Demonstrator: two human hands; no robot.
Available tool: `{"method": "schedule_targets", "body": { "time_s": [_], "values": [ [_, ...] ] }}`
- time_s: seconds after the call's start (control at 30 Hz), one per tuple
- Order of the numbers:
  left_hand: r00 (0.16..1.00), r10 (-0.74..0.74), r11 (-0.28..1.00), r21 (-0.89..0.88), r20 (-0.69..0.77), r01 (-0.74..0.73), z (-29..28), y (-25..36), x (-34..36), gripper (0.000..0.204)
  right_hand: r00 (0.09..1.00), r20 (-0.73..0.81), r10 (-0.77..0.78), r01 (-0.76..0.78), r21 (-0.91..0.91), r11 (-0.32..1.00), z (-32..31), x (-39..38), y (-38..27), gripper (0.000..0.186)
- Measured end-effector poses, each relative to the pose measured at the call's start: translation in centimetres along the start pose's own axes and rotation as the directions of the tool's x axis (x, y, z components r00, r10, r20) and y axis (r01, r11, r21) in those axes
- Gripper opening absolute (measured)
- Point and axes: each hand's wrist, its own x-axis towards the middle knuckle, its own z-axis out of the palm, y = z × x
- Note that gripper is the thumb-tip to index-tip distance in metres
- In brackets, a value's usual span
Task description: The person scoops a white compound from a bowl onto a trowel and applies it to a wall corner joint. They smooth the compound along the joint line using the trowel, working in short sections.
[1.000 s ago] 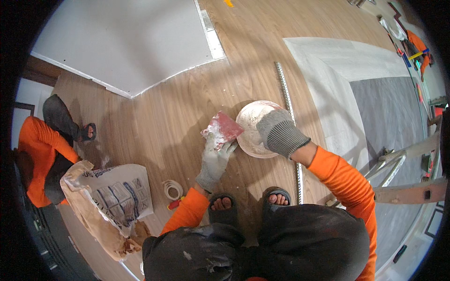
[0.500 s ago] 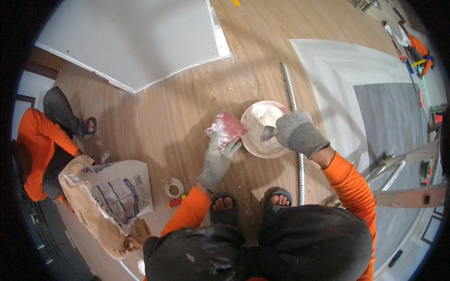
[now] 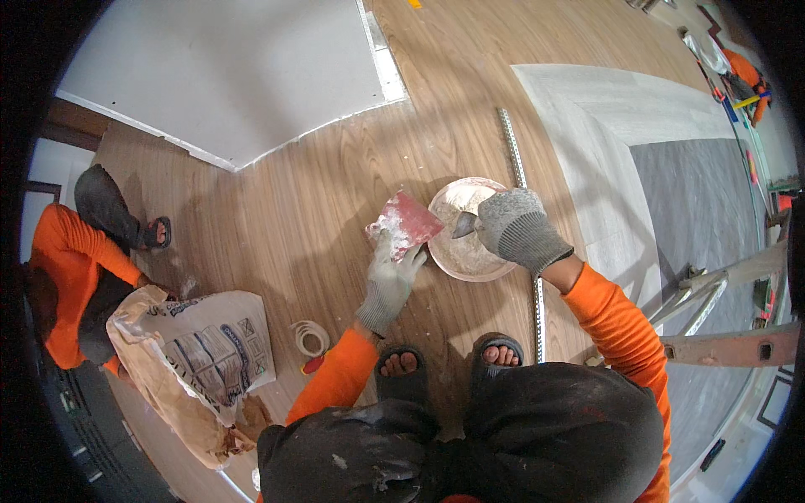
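My gloved left hand (image 3: 391, 283) grips a red, flat plastic spreader (image 3: 419, 221) smeared with white compound. A round, pale bowl (image 3: 467, 277) stands on the floor just right of it, holding whitish powder or paste (image 3: 465, 251). In a grey glove, my right hand (image 3: 518, 228) is closed over the bowl's right side. It holds a putty knife (image 3: 464, 224), whose dark blade points left over the bowl; the handle is hidden in the fist. The spreader's right corner is close to the bowl's rim; I cannot tell if they touch.
A perforated metal strip (image 3: 513, 151) lies right of the bowl. An opened paper sack (image 3: 218, 335) stands left, by a crouching person in orange (image 3: 71, 260). A tape roll (image 3: 312, 338) lies near my left sleeve. Ladder parts (image 3: 729, 344) reach in at right; a large board (image 3: 226, 75) lies upper left.
My right hand and the putty knife have shifted slightly left and up over the bowl. My left hand still holds the spreader in nearly the same place.
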Motion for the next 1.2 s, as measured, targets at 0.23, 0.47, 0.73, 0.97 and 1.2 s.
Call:
{"method": "schedule_targets", "body": {
  "time_s": [0.23,0.47,0.73,0.97,1.2],
  "values": [
    [0.986,-0.107,0.99,-0.108,-0.128,0.093,-0.1,0.3,1.4,0.057,0.992,-0.127,-0.011,0.024,0.102,0.995,3.1,-0.9,0.7,0.023],
    [0.99,-0.074,0.995,0.057,-0.116,0.081,2.2,1.1,2.4,0.058,0.955,-0.291,0.054,-0.009,0.156,0.988,6.2,-2.5,0.6,0.021],
    [0.994,-0.085,0.996,-0.041,-0.062,0.082,1.7,2.4,3.9,0.058,0.965,-0.259,0.026,0.013,0.148,0.989,3.3,-3.3,2.5,0.027],
    [0.998,-0.064,0.986,-0.154,-0.021,0.06,1.9,2.2,3.6,0.059,0.98,0.036,0.198,-0.201,0.156,0.967,-0.9,-0.9,2.8,0.04],
    [0.996,-0.083,0.98,-0.184,-0.015,0.079,1.7,1.9,3.6,0.057,0.963,-0.27,0.018,0.012,0.11,0.994,4.5,0.4,1.3,0.031]
  ]
}}
